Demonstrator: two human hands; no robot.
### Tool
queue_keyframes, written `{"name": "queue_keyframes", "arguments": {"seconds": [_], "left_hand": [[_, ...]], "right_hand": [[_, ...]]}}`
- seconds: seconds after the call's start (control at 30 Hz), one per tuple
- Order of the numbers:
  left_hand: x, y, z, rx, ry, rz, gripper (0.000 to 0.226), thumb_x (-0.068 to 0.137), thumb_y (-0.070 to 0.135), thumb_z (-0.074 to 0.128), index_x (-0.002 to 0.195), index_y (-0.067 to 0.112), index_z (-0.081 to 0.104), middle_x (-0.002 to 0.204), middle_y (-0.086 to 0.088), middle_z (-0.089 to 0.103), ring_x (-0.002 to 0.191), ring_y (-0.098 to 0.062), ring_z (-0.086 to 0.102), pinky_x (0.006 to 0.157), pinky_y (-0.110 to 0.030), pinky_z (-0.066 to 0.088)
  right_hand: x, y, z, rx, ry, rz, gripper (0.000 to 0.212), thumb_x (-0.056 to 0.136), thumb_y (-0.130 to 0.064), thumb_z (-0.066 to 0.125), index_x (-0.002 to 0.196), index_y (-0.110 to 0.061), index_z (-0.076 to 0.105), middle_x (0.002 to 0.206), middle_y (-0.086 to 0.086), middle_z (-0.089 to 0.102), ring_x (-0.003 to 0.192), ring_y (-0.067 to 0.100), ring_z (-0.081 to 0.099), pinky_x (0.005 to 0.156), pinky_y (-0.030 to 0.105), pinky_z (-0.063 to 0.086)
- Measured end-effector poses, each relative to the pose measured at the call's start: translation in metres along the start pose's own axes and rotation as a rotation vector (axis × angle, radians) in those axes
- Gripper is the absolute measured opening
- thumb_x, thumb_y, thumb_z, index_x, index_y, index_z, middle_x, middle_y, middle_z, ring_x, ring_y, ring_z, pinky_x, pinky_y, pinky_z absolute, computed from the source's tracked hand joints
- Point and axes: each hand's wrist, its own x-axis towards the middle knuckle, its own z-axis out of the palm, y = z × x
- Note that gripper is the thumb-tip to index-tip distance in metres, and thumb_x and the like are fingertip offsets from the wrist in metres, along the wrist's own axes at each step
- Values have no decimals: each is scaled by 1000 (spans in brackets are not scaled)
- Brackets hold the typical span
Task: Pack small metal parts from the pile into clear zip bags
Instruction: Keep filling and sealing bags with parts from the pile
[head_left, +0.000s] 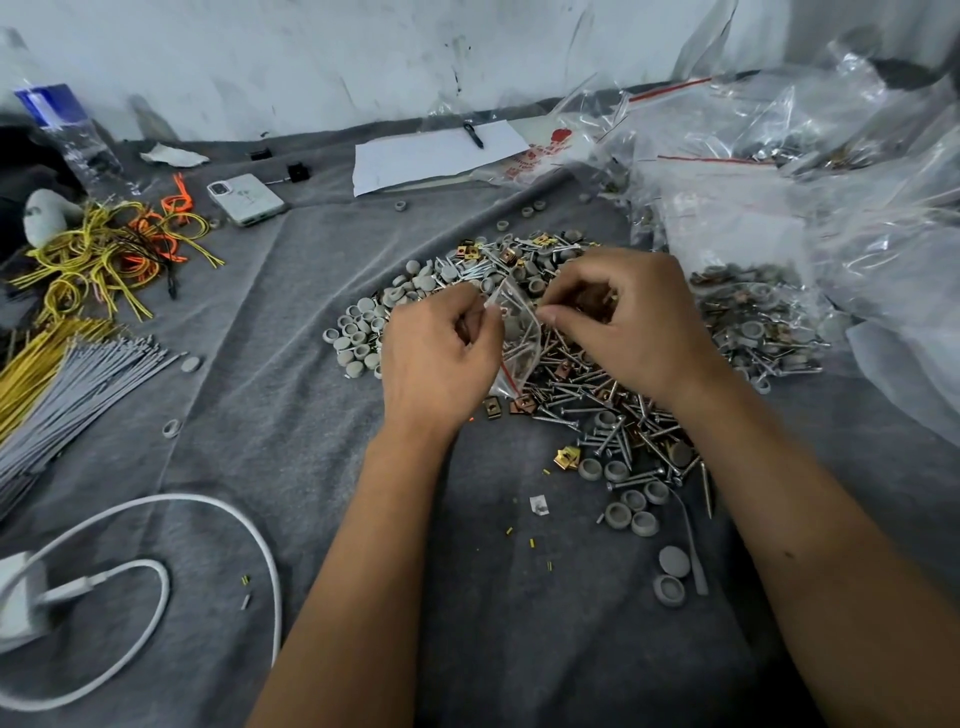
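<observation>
A pile of screws, brass clips and grey caps (587, 395) spreads over the grey cloth in the middle. Above it I hold a small clear zip bag (515, 343) with a red seal line, and a few parts show inside it. My left hand (441, 353) pinches the bag's left edge. On the bag's right side, my right hand (623, 322) has its fingers curled at the mouth, with small brass parts in its grasp.
Filled clear bags (779, 171) are heaped at the right. A white phone (245, 200), paper sheets with a pen (436, 156), yellow and orange ties (104, 249), grey ties (67, 384), a water bottle (62, 135) and a white charger cable (156, 571) lie around.
</observation>
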Motion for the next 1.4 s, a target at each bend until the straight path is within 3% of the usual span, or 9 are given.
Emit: {"name": "queue_keyframes", "arguments": {"seconds": [0.17,0.27,0.33,0.53,0.67,0.8,0.97,1.1,1.4], "left_hand": [[-1,-3,3,-23,-10,-18,36,91,19,66,60,13,48,49,6,42,48,-15,40,54,-28,25],[-1,-4,4,-34,-16,-15,37,91,21,65,59,17,46,49,8,40,46,-11,37,53,-27,25],[-1,-3,5,-37,-21,-12,38,91,23,64,59,19,44,49,9,39,46,-9,36,53,-27,26],[-1,-4,7,-37,-24,-21,37,90,22,66,60,15,46,49,8,38,48,-9,36,52,-28,26],[-1,-5,8,-49,-23,-25,38,90,20,67,60,16,44,49,8,38,48,-10,37,51,-25,26],[-1,-6,9,-54,-36,-24,38,91,20,68,60,14,47,51,6,43,49,-10,38,52,-27,28],[-1,-3,9,-80,-53,35,36,90,22,66,60,17,45,52,8,41,50,-10,37,52,-25,27],[0,0,9,-134,-67,81,34,90,19,64,61,17,46,53,10,40,52,-11,39,52,-29,28],[0,1,10,-174,-36,68,46,91,17,65,59,28,34,52,12,35,51,-6,34,52,-26,25]], "right_hand": [[0,14,-21,17,-437,88,11,76,-37,88,81,-31,80,77,-16,74,74,0,67,65,11,47],[-1,16,-19,21,-663,151,13,72,-41,91,78,-37,80,80,-10,74,75,8,68,69,29,55],[-1,15,-16,-3,-729,170,13,72,-42,91,78,-41,80,82,-7,71,78,13,67,75,43,57],[-2,10,-14,-50,-801,182,11,80,-33,87,77,-36,76,83,-5,70,79,11,66,77,41,57],[-1,5,-12,-18,-673,154,10,86,-29,82,82,-30,73,91,-7,66,86,10,64,85,41,54],[1,-3,-3,22,-352,26,7,94,-24,73,92,-23,66,91,-14,63,84,1,61,76,21,48],[-1,-8,6,24,-147,-9,4,93,-12,75,96,-12,73,82,-19,66,76,-10,63,71,6,45],[-2,-8,8,-24,-124,-38,17,85,-6,80,101,-13,79,94,-4,76,82,-1,66,78,6,47],[-5,-8,13,78,-87,14,24,79,1,82,99,-10,75,92,-4,75,84,-3,70,73,8,51]]}}
